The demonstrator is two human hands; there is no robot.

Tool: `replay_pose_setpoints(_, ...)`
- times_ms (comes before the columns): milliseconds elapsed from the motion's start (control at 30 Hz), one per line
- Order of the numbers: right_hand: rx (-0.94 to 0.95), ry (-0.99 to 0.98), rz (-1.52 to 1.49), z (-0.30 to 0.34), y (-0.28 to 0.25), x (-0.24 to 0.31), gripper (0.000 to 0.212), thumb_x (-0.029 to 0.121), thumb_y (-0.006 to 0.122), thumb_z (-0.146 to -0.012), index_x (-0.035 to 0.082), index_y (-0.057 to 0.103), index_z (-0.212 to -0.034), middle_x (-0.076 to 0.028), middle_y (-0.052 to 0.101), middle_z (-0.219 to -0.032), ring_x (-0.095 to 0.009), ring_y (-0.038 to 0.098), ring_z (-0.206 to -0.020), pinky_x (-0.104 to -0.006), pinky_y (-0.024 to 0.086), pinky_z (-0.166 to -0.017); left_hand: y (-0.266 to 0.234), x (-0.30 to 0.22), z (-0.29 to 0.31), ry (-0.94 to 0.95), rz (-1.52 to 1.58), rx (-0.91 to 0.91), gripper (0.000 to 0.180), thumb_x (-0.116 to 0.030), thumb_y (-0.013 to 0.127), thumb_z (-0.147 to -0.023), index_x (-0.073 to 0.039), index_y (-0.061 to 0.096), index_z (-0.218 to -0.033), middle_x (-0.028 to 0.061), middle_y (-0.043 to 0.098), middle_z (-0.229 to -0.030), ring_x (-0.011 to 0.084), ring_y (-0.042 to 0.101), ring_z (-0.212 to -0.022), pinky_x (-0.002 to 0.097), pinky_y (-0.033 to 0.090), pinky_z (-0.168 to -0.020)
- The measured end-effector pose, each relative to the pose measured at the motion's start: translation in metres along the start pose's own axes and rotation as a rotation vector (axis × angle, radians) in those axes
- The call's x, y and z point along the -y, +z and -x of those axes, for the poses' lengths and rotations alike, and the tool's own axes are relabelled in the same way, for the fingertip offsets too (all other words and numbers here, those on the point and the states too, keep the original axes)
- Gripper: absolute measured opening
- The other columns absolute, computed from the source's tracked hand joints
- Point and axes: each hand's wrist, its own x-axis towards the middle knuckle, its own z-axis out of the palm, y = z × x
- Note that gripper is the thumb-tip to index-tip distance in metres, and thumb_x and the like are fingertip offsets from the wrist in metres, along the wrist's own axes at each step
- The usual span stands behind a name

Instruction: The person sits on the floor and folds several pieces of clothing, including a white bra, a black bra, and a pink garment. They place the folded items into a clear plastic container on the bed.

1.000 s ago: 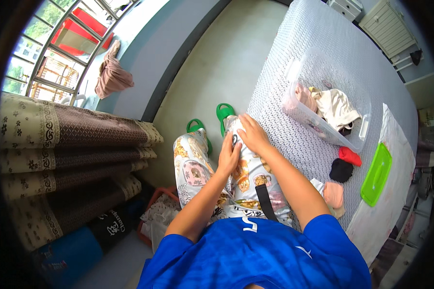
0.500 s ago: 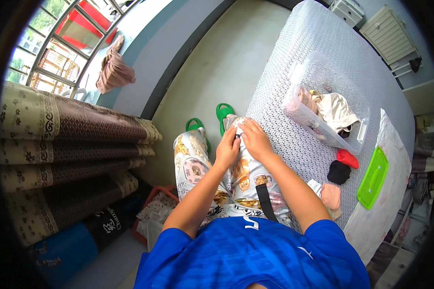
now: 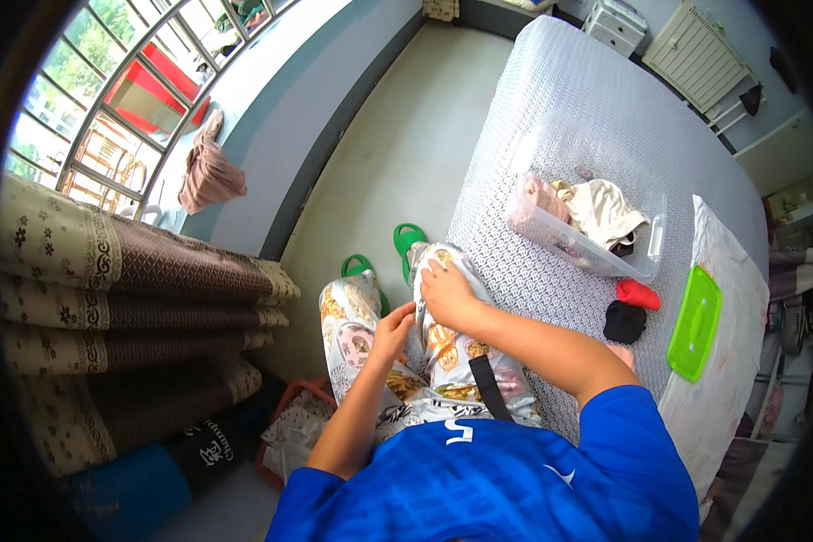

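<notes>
My right hand (image 3: 447,294) lies on the right knee of my patterned trousers (image 3: 443,343), with its fingers apart and nothing seen in them. Just to its left, my left hand (image 3: 393,334) is at the inner side of the same trouser leg. Its fingers are drawn together, and whatever may be between them is hidden. To the right on the bed stands a clear plastic box (image 3: 650,262) with cream and pink clothes (image 3: 596,210) inside. In front of the box are a red cloth bundle (image 3: 638,294) and a black one (image 3: 625,322). A peach bundle (image 3: 621,355) is mostly behind my right arm.
A green lid (image 3: 696,323) lies on a white cloth (image 3: 718,397) at the bed's right side. Brown and cream curtains (image 3: 154,262) hang at the left. Beside my left leg on the floor is a red-rimmed basket (image 3: 275,452). Green slippers (image 3: 408,237) are on my feet.
My left hand has drawn back toward me and to the left, off the top of the knee. My right hand has shifted left across the knee. The view has shifted slightly.
</notes>
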Motion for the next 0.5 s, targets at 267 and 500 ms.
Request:
replay_pose_setpoints(267,0.138,-0.023,0.171,-0.035,0.006,0.008,0.033,0.027,0.050,-0.086,0.009,0.069,-0.107,-0.012,0.059,-0.118,-0.034,0.042,-0.124,-0.0540,0.031,-0.098,-0.005,-0.011,0.004,0.173,0.085,0.036,0.039,-0.010,0.056,-0.092,0.002,0.050,-0.129,0.0094,0.058,-0.123,0.0149,0.054,-0.111,0.0278,0.042,-0.095)
replay_pose_setpoints(500,0.173,-0.065,0.142,-0.005,-0.012,0.017,0.031,0.026,0.052,-0.086,0.010,0.069,-0.106,-0.008,0.060,-0.111,-0.028,0.047,-0.114,-0.0529,0.037,-0.090,-0.024,-0.005,0.011,0.132,0.086,0.005,0.042,-0.013,0.056,-0.093,0.002,0.048,-0.131,0.0112,0.057,-0.124,0.0162,0.053,-0.112,0.0289,0.041,-0.096)
